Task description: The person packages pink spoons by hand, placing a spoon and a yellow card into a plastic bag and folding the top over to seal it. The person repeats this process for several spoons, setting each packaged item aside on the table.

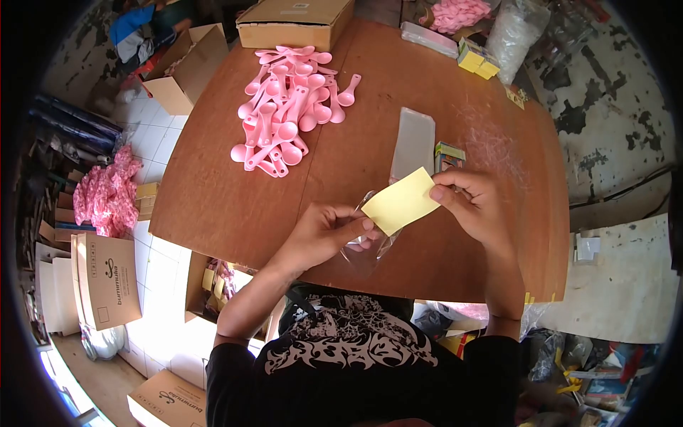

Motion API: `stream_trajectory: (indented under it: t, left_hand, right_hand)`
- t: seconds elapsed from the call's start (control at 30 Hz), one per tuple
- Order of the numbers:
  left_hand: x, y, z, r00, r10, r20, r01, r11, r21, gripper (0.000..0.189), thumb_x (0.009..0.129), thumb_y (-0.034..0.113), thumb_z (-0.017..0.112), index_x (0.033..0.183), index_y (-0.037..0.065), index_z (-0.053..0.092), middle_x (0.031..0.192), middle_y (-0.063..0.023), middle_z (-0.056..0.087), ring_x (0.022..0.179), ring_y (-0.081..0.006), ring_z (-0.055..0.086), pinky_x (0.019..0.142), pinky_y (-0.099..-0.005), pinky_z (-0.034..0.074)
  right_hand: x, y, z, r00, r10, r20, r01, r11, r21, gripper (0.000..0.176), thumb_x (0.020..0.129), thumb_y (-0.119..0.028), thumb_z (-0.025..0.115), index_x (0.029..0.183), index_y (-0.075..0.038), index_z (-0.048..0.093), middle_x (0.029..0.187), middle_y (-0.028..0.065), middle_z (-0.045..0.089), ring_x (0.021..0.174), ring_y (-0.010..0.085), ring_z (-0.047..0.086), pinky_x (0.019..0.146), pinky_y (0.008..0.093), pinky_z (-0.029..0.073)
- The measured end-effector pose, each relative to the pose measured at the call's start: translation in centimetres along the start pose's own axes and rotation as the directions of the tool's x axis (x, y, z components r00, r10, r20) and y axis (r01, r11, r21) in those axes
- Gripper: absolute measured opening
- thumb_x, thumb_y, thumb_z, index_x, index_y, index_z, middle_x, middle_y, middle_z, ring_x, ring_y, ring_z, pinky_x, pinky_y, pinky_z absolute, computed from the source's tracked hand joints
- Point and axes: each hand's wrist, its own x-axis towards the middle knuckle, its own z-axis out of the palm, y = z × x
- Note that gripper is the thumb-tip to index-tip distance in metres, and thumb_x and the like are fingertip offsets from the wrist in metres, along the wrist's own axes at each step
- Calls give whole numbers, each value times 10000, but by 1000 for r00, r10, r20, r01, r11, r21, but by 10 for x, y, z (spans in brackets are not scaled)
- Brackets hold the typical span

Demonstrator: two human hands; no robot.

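Tabletop (213, 192) of brown wood fills the centre of the view; at its far edge we see a cardboard box (292, 30), and nearer to us a loose heap of pink plastic spoons (281, 107). Just beyond the hands lies a flat stack of clear plastic, apparently sleeves (415, 135). The left hand (329, 231), partly closed, holds crinkled transparent film (386, 246); we cannot tell whether its thumb also grips the yellow paper card (400, 203). The right hand (473, 203) pinches that card by one end between thumb and bent fingers, so that it is held above the tabletop, between the hands and over the film. We judge that the card could crease if the hands pushed against each other, and that the thin film could wrinkle or split if a corner caught it. The card looks rectangular, pale yellow and slightly bowed, with no print that we can discern.
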Motion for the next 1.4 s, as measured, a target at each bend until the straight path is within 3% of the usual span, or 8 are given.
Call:
stream_trajectory:
  t: [0.13,0.23,0.4,0.73,0.93,1.0,1.33,1.4]
  left_hand:
    - [0,-5,-1,999,-22,26,21,999,28,230,963,168,653,1054,-37,706,892,-50,719,766,-76,637,690,-232,520]
    - [-1,-2,2,1000,-12,18,12,1000,6,224,967,157,645,1054,-40,706,875,-41,716,765,-65,631,686,-224,514]
    - [-1,0,2,1000,-11,-11,12,998,66,232,970,156,640,1060,-49,700,848,-49,713,747,-66,630,686,-229,521]
    - [4,-1,10,1000,-6,-26,7,998,55,249,976,138,625,1124,-57,670,914,-72,725,818,-70,647,712,-232,523]
    - [7,-1,12,998,49,-32,-48,998,38,251,980,120,614,1156,-53,659,993,-69,725,883,-50,625,759,-225,506]
    - [7,1,12,999,30,-17,-29,999,32,249,983,98,605,1181,-48,640,1044,-72,712,917,-56,631,795,-230,510]
    - [16,8,18,972,220,-86,-191,946,262,284,1022,147,540,1201,-45,649,1064,-83,705,965,-108,629,840,-262,516]
    - [16,12,19,967,224,-120,-188,948,256,278,1020,141,543,1192,-49,652,1042,-88,704,967,-112,630,839,-266,517]
  right_hand:
    - [0,3,3,999,-35,9,35,999,25,148,918,-112,687,960,30,697,806,40,682,728,61,579,649,229,452]
    - [1,1,1,993,-57,-102,58,998,7,144,918,-114,684,948,26,701,797,36,682,730,58,579,646,224,449]
    - [1,-2,-1,999,27,42,-27,1000,5,142,915,-118,685,938,21,710,793,32,686,697,53,576,614,221,449]
    - [-2,3,20,999,-38,29,37,999,19,124,869,-79,738,962,-13,693,803,40,710,691,44,594,605,214,465]
    - [-3,4,33,994,-109,9,109,994,1,125,854,-108,751,946,-33,713,890,74,684,800,148,660,682,281,529]
    - [-1,3,32,969,-235,77,245,959,-146,139,846,-131,751,957,-50,729,946,89,667,930,232,650,772,338,532]
    - [5,4,33,963,-134,233,157,984,-84,182,861,-107,727,1028,-37,720,1119,113,654,1056,266,632,884,355,503]
    - [9,5,32,930,-104,353,119,993,-20,196,877,-116,710,1058,-42,710,1122,116,657,1029,271,648,865,351,513]
